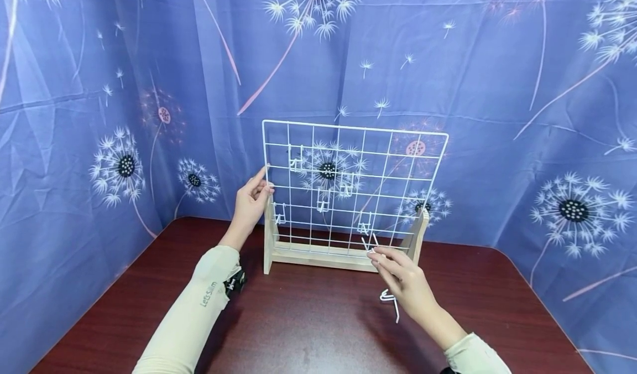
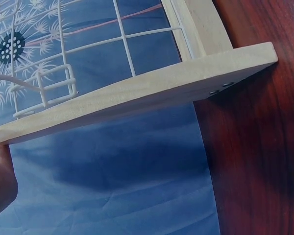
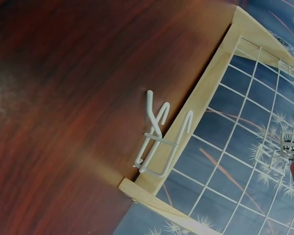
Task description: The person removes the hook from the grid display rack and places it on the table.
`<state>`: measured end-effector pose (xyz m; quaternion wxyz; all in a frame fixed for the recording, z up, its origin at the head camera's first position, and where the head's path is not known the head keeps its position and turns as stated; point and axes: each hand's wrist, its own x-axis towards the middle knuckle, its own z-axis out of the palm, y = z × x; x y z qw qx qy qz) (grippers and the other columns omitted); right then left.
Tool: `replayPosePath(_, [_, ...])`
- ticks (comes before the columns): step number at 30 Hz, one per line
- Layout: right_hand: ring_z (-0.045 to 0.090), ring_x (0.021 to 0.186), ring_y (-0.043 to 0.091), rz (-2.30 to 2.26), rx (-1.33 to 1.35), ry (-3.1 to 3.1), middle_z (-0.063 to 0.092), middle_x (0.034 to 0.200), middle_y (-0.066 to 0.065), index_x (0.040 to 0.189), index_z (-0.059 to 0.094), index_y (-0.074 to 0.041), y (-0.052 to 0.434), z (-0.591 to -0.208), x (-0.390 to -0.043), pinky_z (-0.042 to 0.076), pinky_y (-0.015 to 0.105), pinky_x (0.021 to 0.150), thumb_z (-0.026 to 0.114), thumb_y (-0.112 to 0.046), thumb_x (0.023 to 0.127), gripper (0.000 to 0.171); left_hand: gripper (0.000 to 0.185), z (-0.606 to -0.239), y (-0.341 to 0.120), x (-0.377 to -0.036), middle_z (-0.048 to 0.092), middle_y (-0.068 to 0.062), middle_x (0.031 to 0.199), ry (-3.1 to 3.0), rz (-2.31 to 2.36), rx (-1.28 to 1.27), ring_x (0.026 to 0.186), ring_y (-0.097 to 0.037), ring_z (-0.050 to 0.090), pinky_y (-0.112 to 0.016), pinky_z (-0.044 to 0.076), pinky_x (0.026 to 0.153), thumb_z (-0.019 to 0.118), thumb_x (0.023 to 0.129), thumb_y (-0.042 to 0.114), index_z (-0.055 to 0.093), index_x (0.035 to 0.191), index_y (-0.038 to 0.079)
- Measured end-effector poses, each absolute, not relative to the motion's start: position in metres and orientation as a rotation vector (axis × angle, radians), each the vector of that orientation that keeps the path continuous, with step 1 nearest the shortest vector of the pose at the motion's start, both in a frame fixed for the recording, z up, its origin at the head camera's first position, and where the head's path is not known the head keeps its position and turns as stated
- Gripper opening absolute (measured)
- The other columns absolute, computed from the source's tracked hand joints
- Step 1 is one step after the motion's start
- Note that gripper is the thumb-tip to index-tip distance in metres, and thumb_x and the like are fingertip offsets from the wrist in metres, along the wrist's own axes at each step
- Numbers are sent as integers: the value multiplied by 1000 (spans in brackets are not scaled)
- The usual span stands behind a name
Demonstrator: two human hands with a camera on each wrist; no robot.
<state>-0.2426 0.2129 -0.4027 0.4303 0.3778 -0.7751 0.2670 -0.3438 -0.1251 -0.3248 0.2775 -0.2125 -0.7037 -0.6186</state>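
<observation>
A white wire grid [image 1: 353, 158] stands upright in a pale wooden stand [image 1: 318, 255] on the dark wooden table [image 1: 308, 324]. Several white wire hooks hang on it, one near the middle [image 1: 323, 200]. My left hand [image 1: 265, 185] grips the grid's left edge, just above the stand's left post. My right hand [image 1: 374, 254] pinches a white hook [image 1: 369, 243] in front of the grid's bottom row, right of centre. A loose hook [image 1: 390, 303] lies on the table below that hand and shows as the loose hook [image 3: 159, 139] beside the stand's base [image 3: 201, 93]. The left wrist view shows the stand's foot [image 2: 152, 90] and a hung hook [image 2: 54, 88].
A blue dandelion-print curtain [image 1: 522, 114] closes in the table at the back and on both sides. The stand sits near the table's far edge, with bare wood in front of it towards me.
</observation>
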Motion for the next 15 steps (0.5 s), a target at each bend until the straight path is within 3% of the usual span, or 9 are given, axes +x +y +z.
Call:
replayPosePath(5, [63, 93, 26, 666, 952, -1954, 67, 106, 13, 107, 73, -4, 215, -407, -242, 54, 22, 81, 52, -26, 100, 31, 48, -325, -125, -344, 59, -33, 94, -1887, -1657, -570, 85, -27, 64, -11, 48, 66, 52, 91, -12, 46, 138, -4])
replayPosePath(11, [62, 92, 28, 678, 997, -1974, 66, 106, 16, 106, 73, -3, 218, -412, -242, 48, 9, 86, 50, -26, 101, 33, 48, -325, -125, -344, 57, -34, 94, -1875, -1662, -576, 87, -36, 63, -11, 48, 66, 51, 91, -13, 46, 138, -6])
replayPosePath(15, [61, 96, 29, 660, 1027, -2011, 66, 107, 15, 105, 73, -3, 223, -415, -244, 50, 16, 86, 50, -26, 100, 32, 47, -326, -125, -345, 57, -33, 93, -1858, -1672, -578, 83, -28, 64, -11, 49, 67, 51, 91, -14, 46, 137, -6])
